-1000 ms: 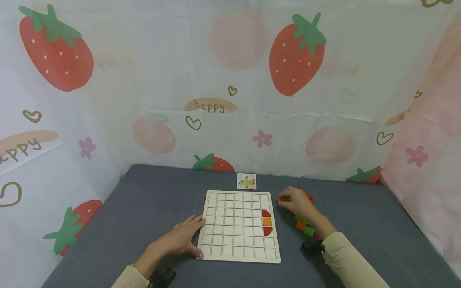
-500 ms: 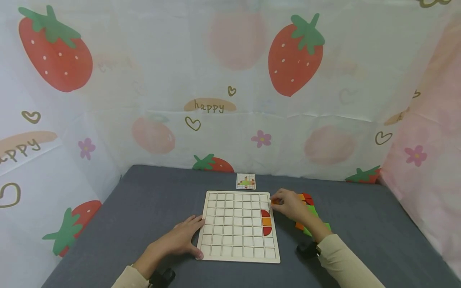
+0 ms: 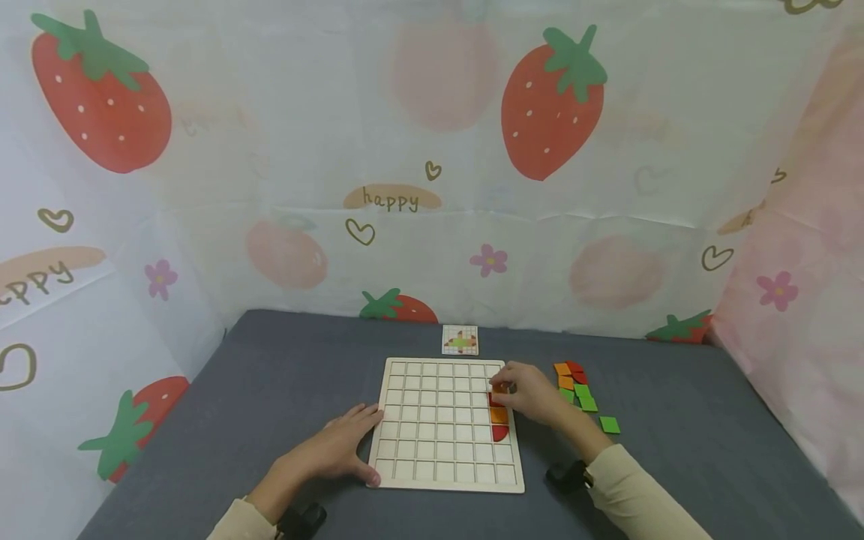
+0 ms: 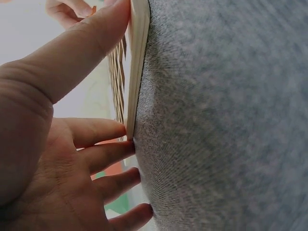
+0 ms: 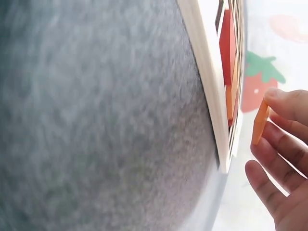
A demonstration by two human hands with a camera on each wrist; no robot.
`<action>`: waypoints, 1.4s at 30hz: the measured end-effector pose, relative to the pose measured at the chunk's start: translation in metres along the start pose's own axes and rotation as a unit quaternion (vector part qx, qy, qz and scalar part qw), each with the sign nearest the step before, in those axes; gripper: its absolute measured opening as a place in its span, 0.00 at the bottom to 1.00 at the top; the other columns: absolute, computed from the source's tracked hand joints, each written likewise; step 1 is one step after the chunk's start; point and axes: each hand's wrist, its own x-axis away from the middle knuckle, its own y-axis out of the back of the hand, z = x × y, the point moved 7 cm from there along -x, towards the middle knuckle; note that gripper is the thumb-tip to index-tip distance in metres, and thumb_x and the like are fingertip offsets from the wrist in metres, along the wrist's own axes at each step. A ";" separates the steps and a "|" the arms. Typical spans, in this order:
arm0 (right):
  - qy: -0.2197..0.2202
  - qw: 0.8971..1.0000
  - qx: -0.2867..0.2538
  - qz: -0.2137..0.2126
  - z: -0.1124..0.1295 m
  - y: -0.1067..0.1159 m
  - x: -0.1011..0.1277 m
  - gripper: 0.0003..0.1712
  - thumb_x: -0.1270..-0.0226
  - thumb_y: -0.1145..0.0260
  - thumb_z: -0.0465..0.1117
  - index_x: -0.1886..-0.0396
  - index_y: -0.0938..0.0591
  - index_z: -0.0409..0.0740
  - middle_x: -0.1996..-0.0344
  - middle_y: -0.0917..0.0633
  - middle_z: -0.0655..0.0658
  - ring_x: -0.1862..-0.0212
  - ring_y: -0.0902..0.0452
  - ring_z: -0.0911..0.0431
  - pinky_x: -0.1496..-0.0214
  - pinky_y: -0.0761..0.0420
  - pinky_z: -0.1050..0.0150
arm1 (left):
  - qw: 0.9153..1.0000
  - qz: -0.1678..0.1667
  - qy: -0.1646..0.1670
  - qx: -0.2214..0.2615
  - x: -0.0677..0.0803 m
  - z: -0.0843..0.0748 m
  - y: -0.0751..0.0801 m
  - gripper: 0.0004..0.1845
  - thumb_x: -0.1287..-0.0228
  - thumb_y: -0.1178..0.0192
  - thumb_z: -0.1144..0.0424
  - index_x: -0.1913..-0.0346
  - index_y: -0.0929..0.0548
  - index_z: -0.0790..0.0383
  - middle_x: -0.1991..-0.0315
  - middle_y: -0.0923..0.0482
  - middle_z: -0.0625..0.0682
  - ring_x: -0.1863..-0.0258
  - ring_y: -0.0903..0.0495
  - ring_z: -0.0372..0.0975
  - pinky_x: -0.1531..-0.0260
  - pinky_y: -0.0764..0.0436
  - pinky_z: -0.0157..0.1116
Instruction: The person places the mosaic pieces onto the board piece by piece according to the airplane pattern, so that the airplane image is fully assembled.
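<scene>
A pale wooden grid board (image 3: 427, 450) lies on the dark grey cloth. My left hand (image 3: 334, 442) rests at its left side, the thumb on the near left corner and the relaxed fingers touching the edge. Over the board's right side, my right hand (image 3: 536, 394) pinches a small orange tile (image 5: 260, 122) between thumb and fingers, held above the surface. Below that hand, a red rounded piece (image 3: 500, 433) and an orange square (image 3: 499, 415) sit in the right-hand column. Another red piece just beyond them is partly covered by the fingers.
Right of the board lie loose pieces: orange squares (image 3: 563, 369), red rounded pieces (image 3: 577, 372) and green squares (image 3: 589, 404), with one green square (image 3: 610, 425) apart. A small pattern card (image 3: 460, 340) lies behind the board. A strawberry-printed curtain (image 3: 405, 247) surrounds the table.
My right hand has moved left with the orange tile, from beside the loose pieces to over the board's right column, uncovering those pieces. My left hand has stayed at the board's edge.
</scene>
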 end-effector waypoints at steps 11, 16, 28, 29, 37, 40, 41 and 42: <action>0.069 0.997 0.017 0.029 0.027 -0.007 0.002 0.11 0.45 0.34 0.39 0.61 0.16 0.42 0.66 0.19 0.48 0.67 0.27 0.58 0.68 0.28 0.72 | 1.000 -0.005 0.003 0.010 0.003 0.001 0.005 0.52 0.63 0.30 0.47 0.34 0.40 0.66 0.32 0.44 0.60 0.31 0.49 0.56 0.40 0.46 0.60; 0.082 0.995 0.042 0.047 0.034 -0.015 0.001 0.12 0.46 0.34 0.40 0.61 0.15 0.43 0.66 0.19 0.49 0.66 0.26 0.58 0.66 0.26 0.70 | 1.000 -0.002 -0.005 0.015 0.004 0.001 0.006 0.52 0.62 0.30 0.47 0.34 0.40 0.66 0.32 0.43 0.61 0.31 0.50 0.57 0.40 0.46 0.61; 0.081 0.990 0.081 0.077 0.035 -0.028 0.000 0.12 0.46 0.33 0.44 0.62 0.15 0.47 0.66 0.19 0.52 0.66 0.27 0.62 0.66 0.26 0.70 | 1.000 0.001 -0.007 -0.002 0.000 0.004 0.003 0.53 0.63 0.30 0.45 0.34 0.40 0.66 0.32 0.43 0.60 0.31 0.49 0.57 0.41 0.44 0.61; 0.084 0.990 0.082 0.079 0.036 -0.028 0.000 0.12 0.46 0.33 0.44 0.62 0.15 0.47 0.66 0.19 0.52 0.66 0.27 0.62 0.66 0.26 0.70 | 1.000 0.002 -0.008 -0.003 0.000 0.004 0.003 0.53 0.63 0.31 0.45 0.34 0.40 0.66 0.32 0.43 0.60 0.31 0.49 0.57 0.41 0.44 0.62; 0.106 0.986 0.101 0.075 0.040 -0.030 0.001 0.10 0.47 0.32 0.44 0.64 0.15 0.48 0.68 0.21 0.53 0.68 0.29 0.64 0.68 0.27 0.71 | 1.000 0.002 -0.014 -0.010 -0.001 0.002 0.003 0.52 0.62 0.31 0.45 0.34 0.40 0.67 0.32 0.43 0.61 0.31 0.49 0.57 0.40 0.44 0.59; 0.106 0.986 0.104 0.075 0.040 -0.030 0.001 0.10 0.47 0.32 0.44 0.64 0.15 0.48 0.68 0.20 0.53 0.68 0.29 0.64 0.68 0.27 0.72 | 1.000 0.003 -0.012 -0.009 -0.001 0.002 0.003 0.52 0.62 0.31 0.45 0.34 0.40 0.66 0.32 0.43 0.61 0.31 0.49 0.57 0.40 0.44 0.59; 0.107 0.986 0.105 0.075 0.040 -0.030 0.000 0.10 0.47 0.32 0.44 0.64 0.15 0.48 0.68 0.20 0.52 0.68 0.29 0.64 0.67 0.27 0.72 | 1.000 0.002 -0.012 -0.010 -0.001 0.002 0.003 0.52 0.62 0.31 0.45 0.34 0.40 0.66 0.32 0.43 0.60 0.31 0.49 0.56 0.40 0.44 0.59; 0.107 0.986 0.106 0.075 0.040 -0.030 0.000 0.10 0.47 0.32 0.44 0.64 0.15 0.48 0.68 0.20 0.52 0.68 0.28 0.63 0.67 0.27 0.71 | 1.000 0.002 -0.010 -0.010 -0.002 0.002 0.003 0.52 0.62 0.31 0.45 0.34 0.40 0.66 0.32 0.43 0.60 0.31 0.49 0.56 0.40 0.44 0.59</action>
